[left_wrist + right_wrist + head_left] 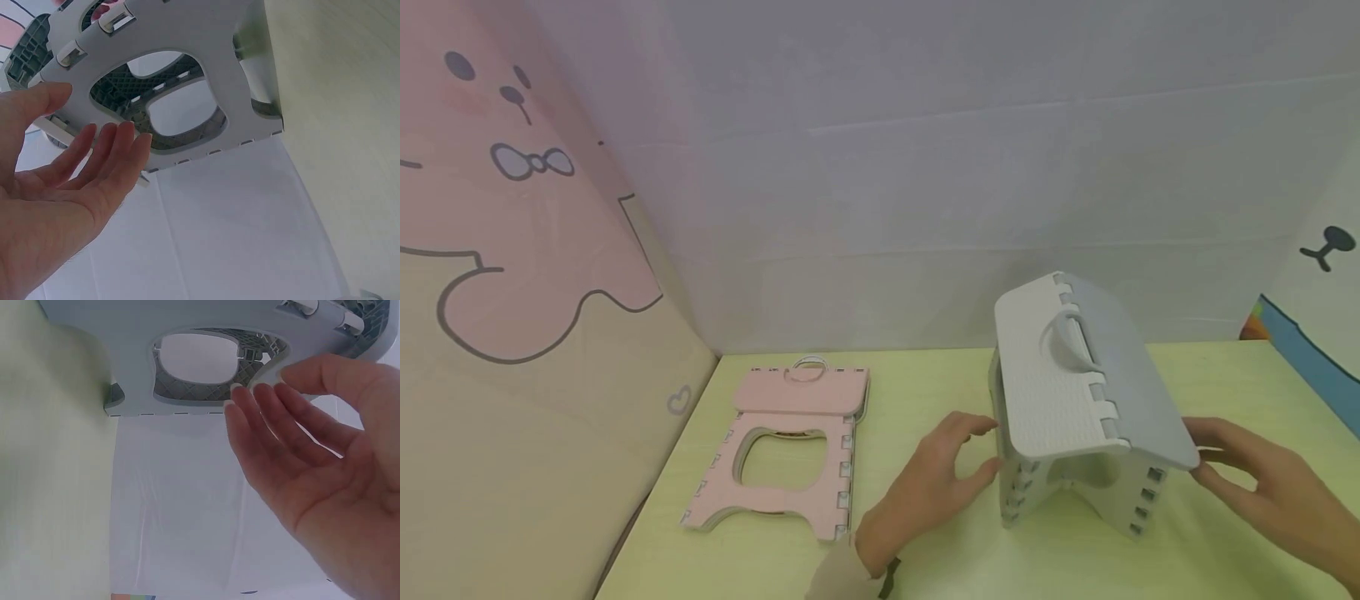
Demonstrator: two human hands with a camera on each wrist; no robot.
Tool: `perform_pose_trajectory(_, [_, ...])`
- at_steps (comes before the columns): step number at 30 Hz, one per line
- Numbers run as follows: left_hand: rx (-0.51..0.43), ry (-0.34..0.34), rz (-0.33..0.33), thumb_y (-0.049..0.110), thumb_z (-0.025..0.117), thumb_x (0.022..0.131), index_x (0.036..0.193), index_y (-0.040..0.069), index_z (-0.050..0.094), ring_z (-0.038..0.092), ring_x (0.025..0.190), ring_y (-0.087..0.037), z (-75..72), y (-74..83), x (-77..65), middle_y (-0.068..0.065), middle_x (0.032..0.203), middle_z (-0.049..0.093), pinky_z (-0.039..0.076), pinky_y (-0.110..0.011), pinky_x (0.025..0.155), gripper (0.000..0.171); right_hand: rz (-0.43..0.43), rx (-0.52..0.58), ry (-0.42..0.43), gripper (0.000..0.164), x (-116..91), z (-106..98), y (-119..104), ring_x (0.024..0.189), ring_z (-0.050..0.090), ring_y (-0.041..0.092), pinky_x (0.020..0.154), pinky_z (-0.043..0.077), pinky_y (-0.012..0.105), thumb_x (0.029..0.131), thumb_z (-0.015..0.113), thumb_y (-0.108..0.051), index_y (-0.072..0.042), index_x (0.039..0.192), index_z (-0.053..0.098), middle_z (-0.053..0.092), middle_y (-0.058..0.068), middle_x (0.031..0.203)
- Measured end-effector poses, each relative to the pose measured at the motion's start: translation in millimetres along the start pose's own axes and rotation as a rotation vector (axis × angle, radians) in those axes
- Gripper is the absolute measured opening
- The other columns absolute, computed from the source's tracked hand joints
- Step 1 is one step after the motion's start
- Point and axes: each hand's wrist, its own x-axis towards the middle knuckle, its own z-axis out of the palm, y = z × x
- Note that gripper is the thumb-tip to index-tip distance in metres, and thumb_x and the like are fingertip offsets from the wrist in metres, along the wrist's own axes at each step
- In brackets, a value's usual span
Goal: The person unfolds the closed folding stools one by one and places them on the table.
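We think this is a corner of a home, perhaps for children, but we cannot be sure. We see a yellow-green table [917,392] with pale walls around it. The back wall [880,183] is plain, with creases like a sheet. On the left wall [550,450] we see a pink cartoon animal [557,233] with a bow tie [537,162], and a little heart [679,400]. The pink folding stool [805,400] and the grey folding stool [1052,408] look like house things to us.

Left hand [69,197], pale stool [187,31], contact unclear
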Motion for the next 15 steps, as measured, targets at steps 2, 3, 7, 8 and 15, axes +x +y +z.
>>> perform_pose_trajectory(2, [-0.002,0.035,0.010,0.011,0.074,0.095,0.129,0.000,0.059,0.062,0.115,-0.021,-1.1,-0.5,0.3,-0.011,0.126,0.064,0.051,-0.025,0.101,0.039,0.001,0.002,0.025,0.050,-0.2,-0.4,-0.5,0.107,0.041,-0.026,0.078,0.042,-0.002,0.081,0.081,0.008,-0.007,0.126,0.065,0.064,-0.010,0.117])
perform_pose_trajectory(3, [0.001,0.054,0.013,0.011,0.074,0.095,0.129,0.000,0.059,0.062,0.114,-0.021,-1.4,-0.8,0.3,-0.012,0.125,0.065,0.052,-0.026,0.100,0.039,0.002,0.002,0.036,0.050,-0.3,-0.3,-1.4,0.107,0.041,-0.026,0.079,0.041,-0.002,0.081,0.081,0.008,-0.007,0.126,0.064,0.065,-0.007,0.117])
perform_pose_trajectory(7, [-0.016,0.128,-0.004,0.010,0.075,0.094,0.125,0.001,0.062,0.064,0.110,-0.024,-2.7,-0.2,1.4,-0.011,0.122,0.065,0.055,-0.030,0.096,0.035,-0.031,0.005,0.090,0.051,0.0,-1.5,-4.4,0.110,0.042,-0.024,0.085,0.037,-0.004,0.083,0.079,0.010,-0.007,0.128,0.064,0.060,-0.019,0.122])
perform_pose_trajectory(8, [-0.020,0.146,-0.013,0.010,0.075,0.094,0.124,0.001,0.062,0.064,0.109,-0.024,-3.0,0.3,1.8,-0.010,0.121,0.066,0.056,-0.030,0.095,0.034,-0.040,0.013,0.101,0.050,0.3,-2.1,-5.5,0.112,0.043,-0.023,0.086,0.036,-0.004,0.083,0.078,0.011,-0.007,0.128,0.063,0.058,-0.023,0.123])
perform_pose_trajectory(15, [-0.047,0.203,-0.040,0.009,0.075,0.094,0.123,0.005,0.064,0.063,0.108,-0.019,-6.1,5.6,3.8,-0.006,0.119,0.066,0.056,-0.031,0.094,0.031,-0.027,0.070,0.172,0.047,1.8,-4.0,-18.8,0.116,0.044,-0.021,0.092,0.031,-0.005,0.089,0.072,0.011,-0.004,0.133,0.061,0.051,-0.031,0.128])
